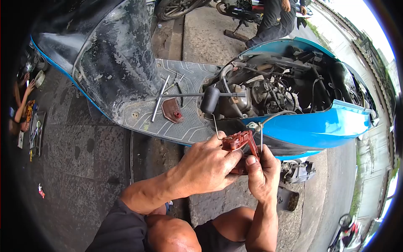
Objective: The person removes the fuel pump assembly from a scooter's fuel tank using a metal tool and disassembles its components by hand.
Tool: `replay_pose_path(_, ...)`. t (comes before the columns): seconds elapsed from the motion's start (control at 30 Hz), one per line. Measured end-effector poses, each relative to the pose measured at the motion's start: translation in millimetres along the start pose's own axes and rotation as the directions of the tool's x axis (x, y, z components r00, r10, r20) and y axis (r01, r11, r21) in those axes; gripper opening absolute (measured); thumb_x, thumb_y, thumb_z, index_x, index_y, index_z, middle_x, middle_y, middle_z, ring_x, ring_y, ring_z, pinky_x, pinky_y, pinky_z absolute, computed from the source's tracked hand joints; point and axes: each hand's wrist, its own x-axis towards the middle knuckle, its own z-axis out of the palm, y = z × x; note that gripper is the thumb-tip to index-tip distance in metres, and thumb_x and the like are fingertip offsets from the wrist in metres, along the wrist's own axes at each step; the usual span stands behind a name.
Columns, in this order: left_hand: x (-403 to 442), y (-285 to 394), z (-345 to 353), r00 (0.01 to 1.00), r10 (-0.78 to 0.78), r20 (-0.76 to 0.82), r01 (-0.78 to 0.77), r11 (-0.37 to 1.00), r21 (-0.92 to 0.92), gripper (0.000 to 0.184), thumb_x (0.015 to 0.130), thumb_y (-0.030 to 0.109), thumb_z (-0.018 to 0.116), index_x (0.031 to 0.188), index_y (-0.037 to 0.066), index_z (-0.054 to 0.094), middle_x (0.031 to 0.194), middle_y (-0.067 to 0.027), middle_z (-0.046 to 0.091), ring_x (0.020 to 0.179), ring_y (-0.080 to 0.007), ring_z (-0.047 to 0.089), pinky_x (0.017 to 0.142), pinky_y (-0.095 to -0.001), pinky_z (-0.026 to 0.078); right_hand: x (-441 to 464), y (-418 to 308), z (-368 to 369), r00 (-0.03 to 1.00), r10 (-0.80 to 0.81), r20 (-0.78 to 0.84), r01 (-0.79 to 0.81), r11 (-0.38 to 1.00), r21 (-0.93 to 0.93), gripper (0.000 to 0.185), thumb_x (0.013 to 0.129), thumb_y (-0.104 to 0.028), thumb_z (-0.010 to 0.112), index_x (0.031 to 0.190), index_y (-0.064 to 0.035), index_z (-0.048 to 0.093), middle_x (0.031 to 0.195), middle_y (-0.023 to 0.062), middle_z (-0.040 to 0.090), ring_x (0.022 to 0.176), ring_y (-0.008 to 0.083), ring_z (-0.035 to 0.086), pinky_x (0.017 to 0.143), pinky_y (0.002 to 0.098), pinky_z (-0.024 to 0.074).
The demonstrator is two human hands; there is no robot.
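Observation:
My left hand (pixel 205 166) is closed around a dark red plastic part (pixel 236 141) from its left side. On the right side of the same part, my right hand (pixel 263 170) pinches it with thumb and fingers. Bent metal wire arms rise from between my hands, and a black oval float (pixel 210 100) hangs at their upper end, over the scooter's footboard. A small metal bracket (pixel 253 125) shows just above the red part. Both hands are in front of the blue scooter's side panel (pixel 298 128).
On the footboard (pixel 193 69) lie pliers (pixel 179 84), a metal rod (pixel 160 98), a T-shaped tool and a flat reddish-brown piece (pixel 171 110). The scooter's engine bay (pixel 273 94) is exposed. Another person's legs (pixel 275 23) show at the top; other people's hands (pixel 29 88) are at far left.

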Motion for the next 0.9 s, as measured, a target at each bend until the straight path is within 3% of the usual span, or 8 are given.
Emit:
replay_pose_path(0.23,3.8,5.9,5.0,0.999,-0.044,-0.014,0.043,0.997,-0.062,0.036,0.072,0.03,0.084,0.092,0.005,0.068,0.085,-0.0087,0.069,0.091,-0.0307,0.063,0.067,-0.0415,0.059,-3.6,-5.2,-1.2,0.986,-0.077,-0.149,0.045,0.976,-0.211,0.03,0.096,-0.031,0.066,0.089,-0.0017,0.061,0.061,0.0084,0.064,0.055,0.0154,0.061,0.055,0.0325,0.0488)
replay_pose_path(0.33,0.1,2.0,11.4,0.999,-0.036,-0.005,0.035,0.998,-0.057,0.035,0.072,0.03,0.084,0.093,0.006,0.069,0.086,-0.0081,0.069,0.093,-0.0305,0.063,0.067,-0.0411,0.059,-1.0,-2.2,-6.2,0.997,-0.024,-0.068,0.023,1.0,-0.009,0.029,0.095,-0.028,0.067,0.088,-0.001,0.061,0.062,0.0109,0.065,0.056,0.0164,0.064,0.055,0.0321,0.0503)
replay_pose_path(0.43,0.3,2.6,12.5,0.999,-0.048,-0.003,0.048,0.998,-0.042,0.035,0.072,0.03,0.084,0.093,0.006,0.069,0.088,-0.008,0.069,0.095,-0.0304,0.062,0.068,-0.041,0.058,5.1,-4.2,-14.4,1.0,0.002,0.027,0.002,0.992,-0.126,0.027,0.095,-0.027,0.067,0.088,-0.0016,0.061,0.064,0.0107,0.067,0.06,0.0159,0.068,0.057,0.0309,0.052)
replay_pose_path(0.47,0.1,4.3,11.8,0.997,-0.077,-0.006,0.076,0.996,-0.04,0.036,0.072,0.03,0.084,0.094,0.005,0.069,0.089,-0.008,0.069,0.096,-0.0305,0.062,0.07,-0.0411,0.058,1.8,-3.1,-12.8,1.0,0.006,0.027,-0.003,0.993,-0.115,0.041,0.099,-0.039,0.065,0.092,0.0007,0.06,0.071,0.0006,0.062,0.067,0.0073,0.057,0.061,0.0259,0.0496)
replay_pose_path(0.5,0.9,6.8,9.7,0.997,-0.082,-0.005,0.081,0.996,-0.041,0.036,0.072,0.03,0.084,0.094,0.005,0.069,0.089,-0.008,0.069,0.096,-0.0305,0.062,0.07,-0.0411,0.058,0.9,-2.2,-11.2,0.999,0.01,0.031,-0.006,0.993,-0.115,0.041,0.099,-0.039,0.065,0.092,0.0007,0.06,0.071,0.0006,0.062,0.067,0.0073,0.057,0.061,0.0259,0.0496)
replay_pose_path(0.6,3.4,10.5,4.1,0.997,-0.074,-0.026,0.074,0.997,0.009,0.037,0.072,0.03,0.085,0.093,0.004,0.07,0.09,-0.0074,0.069,0.095,-0.0301,0.062,0.072,-0.0414,0.058,0.6,1.4,-8.0,1.0,0.004,0.0,-0.004,0.998,0.057,0.036,0.101,-0.036,0.064,0.094,-0.0007,0.062,0.07,0.0085,0.071,0.064,0.0153,0.069,0.06,0.0304,0.0538)
replay_pose_path(0.8,-8.6,-4.3,6.4,1.0,-0.009,-0.024,0.007,0.996,-0.085,0.071,0.067,0.034,0.089,0.126,0.005,0.064,0.111,-0.015,0.067,0.104,-0.0362,0.062,0.092,-0.0435,0.053,-2.8,4.0,-9.6,1.0,0.004,-0.004,-0.004,0.994,0.108,0.04,0.101,-0.04,0.063,0.102,0.0,0.063,0.075,0.0091,0.072,0.069,0.0141,0.07,0.063,0.0292,0.0553)
replay_pose_path(0.9,-17.2,-17.8,11.7,0.992,-0.004,-0.122,-0.022,0.977,-0.21,0.093,0.075,0.047,0.085,0.145,0.0,0.044,0.135,-0.0199,0.054,0.121,-0.0352,0.055,0.098,-0.0433,0.051,-5.4,4.4,-7.1,0.995,-0.038,-0.097,0.054,0.983,0.174,0.046,0.101,-0.045,0.06,0.104,0.0008,0.063,0.078,0.0096,0.073,0.071,0.0145,0.071,0.063,0.0289,0.0553)
